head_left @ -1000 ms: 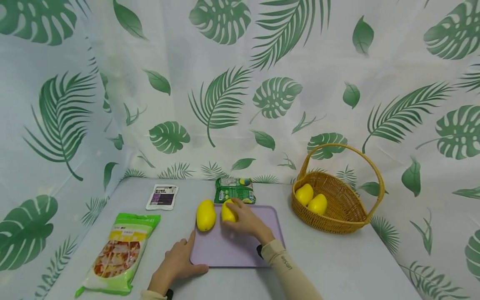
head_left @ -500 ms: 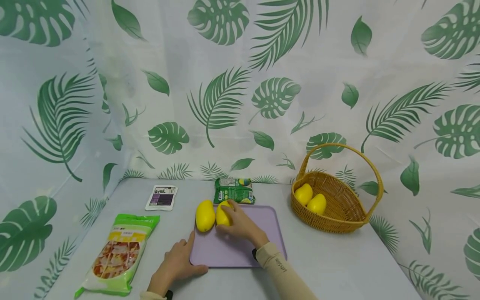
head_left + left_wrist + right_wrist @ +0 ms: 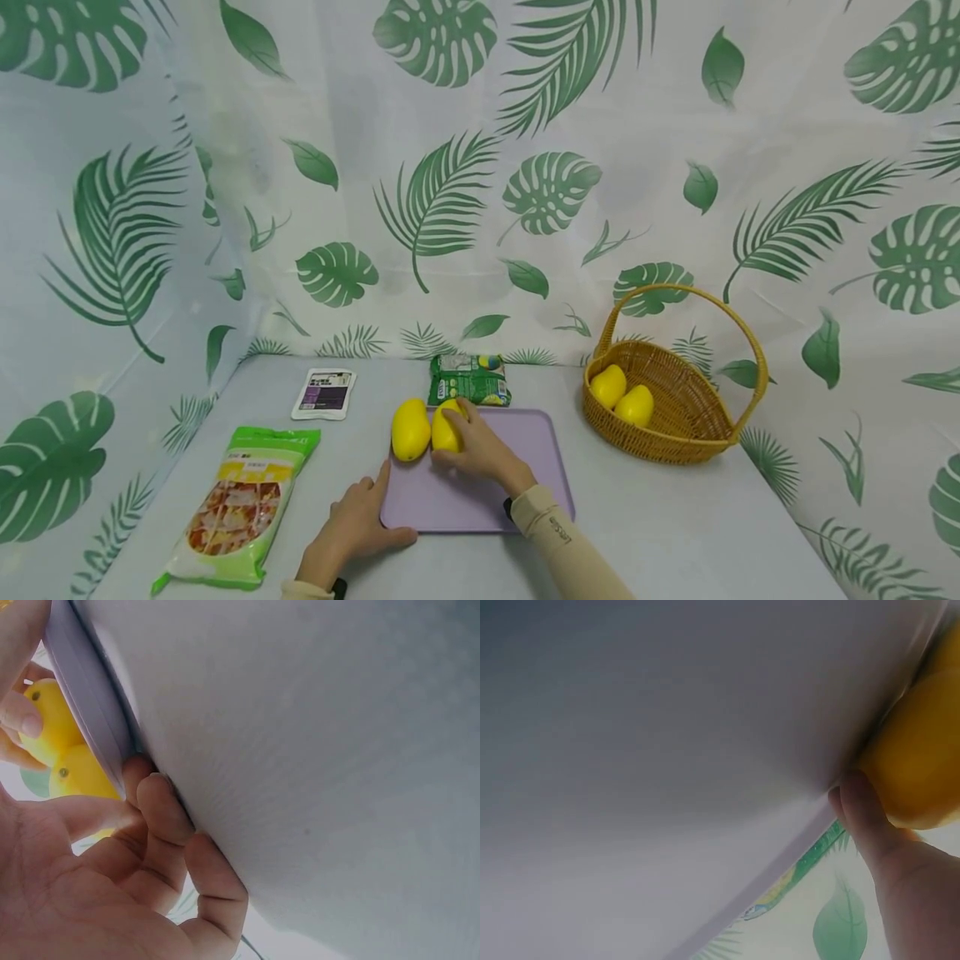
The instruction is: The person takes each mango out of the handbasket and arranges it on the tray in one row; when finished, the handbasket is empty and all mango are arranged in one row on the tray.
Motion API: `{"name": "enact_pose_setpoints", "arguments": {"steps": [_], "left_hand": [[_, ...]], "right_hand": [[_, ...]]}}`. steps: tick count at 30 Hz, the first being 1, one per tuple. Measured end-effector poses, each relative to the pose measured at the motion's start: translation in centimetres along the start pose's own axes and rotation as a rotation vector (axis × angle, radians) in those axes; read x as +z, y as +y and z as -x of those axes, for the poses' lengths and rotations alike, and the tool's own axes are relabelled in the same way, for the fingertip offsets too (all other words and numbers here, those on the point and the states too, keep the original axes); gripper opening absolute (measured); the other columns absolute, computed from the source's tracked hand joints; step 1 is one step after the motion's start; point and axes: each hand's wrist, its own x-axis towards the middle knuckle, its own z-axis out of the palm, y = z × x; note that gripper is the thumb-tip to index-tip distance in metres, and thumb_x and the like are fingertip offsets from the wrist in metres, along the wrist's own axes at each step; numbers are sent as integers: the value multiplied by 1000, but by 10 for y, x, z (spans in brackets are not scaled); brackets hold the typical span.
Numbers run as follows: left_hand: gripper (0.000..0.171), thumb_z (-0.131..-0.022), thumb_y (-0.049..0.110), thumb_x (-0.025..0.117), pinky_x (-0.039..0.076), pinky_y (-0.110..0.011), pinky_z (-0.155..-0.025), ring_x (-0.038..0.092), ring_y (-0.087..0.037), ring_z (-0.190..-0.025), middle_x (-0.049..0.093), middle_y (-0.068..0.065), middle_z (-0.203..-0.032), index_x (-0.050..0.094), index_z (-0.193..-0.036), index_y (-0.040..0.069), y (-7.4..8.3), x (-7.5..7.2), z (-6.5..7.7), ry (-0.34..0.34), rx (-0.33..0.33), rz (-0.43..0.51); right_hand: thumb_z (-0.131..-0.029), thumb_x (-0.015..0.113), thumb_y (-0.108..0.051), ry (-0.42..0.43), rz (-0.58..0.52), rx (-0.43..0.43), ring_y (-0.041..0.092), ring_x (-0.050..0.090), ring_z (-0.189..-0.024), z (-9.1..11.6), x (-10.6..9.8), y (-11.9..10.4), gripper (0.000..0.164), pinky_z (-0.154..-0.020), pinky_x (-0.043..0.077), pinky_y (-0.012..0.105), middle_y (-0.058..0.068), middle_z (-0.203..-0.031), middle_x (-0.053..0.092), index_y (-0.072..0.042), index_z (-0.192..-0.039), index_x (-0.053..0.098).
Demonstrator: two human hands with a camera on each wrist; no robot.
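Note:
A lilac tray lies on the table and bears two yellow mangoes near its far left corner. My right hand grips the right-hand mango, also close up in the right wrist view as a mango beside my fingers. Just left of it lies the other mango, with little or no gap between them. At the tray's near left corner rests my left hand, forefinger along the left side and thumb along the front edge. The left wrist view has its fingers on the table against the tray rim.
A wicker basket with a tall handle holds two mangoes at the right. Behind the tray lies a green packet. A white and purple pack and a large green-and-white food bag lie at the left.
Over the last second my right hand has brought the gripped mango left, up beside the other mango. It has stayed there since half a second ago. My left hand keeps its place.

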Motion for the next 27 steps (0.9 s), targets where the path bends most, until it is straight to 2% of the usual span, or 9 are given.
{"name": "enact_pose_setpoints", "arguments": {"steps": [17, 21, 27], "left_hand": [[118, -66, 59, 87, 44, -73, -95, 59, -38, -112, 60, -27, -127, 34, -154, 1, 5, -3, 2, -7, -2, -10], [118, -66, 59, 87, 44, -72, -96, 59, -37, -111, 60, -27, -127, 34, -155, 1, 4, -2, 3, -6, -4, -8], [119, -66, 60, 87, 44, -72, -96, 59, -38, -113, 59, -28, -128, 34, -154, 1, 5, -3, 2, -7, -8, -8]], "right_hand": [[-88, 70, -53, 7, -19, 22, 46, 45, -139, 8, -8, -2, 80, -110, 43, 63, 18, -167, 17, -17, -153, 41], [-89, 68, -56, 17, -1, 24, 44, 46, -140, 12, -11, 4, 80, -111, 43, 61, 17, -168, 17, -17, -154, 41], [-91, 62, -62, 32, -7, 64, 45, 44, -141, 17, -22, 15, 79, -110, 42, 64, 19, -167, 19, -20, -154, 40]]}}
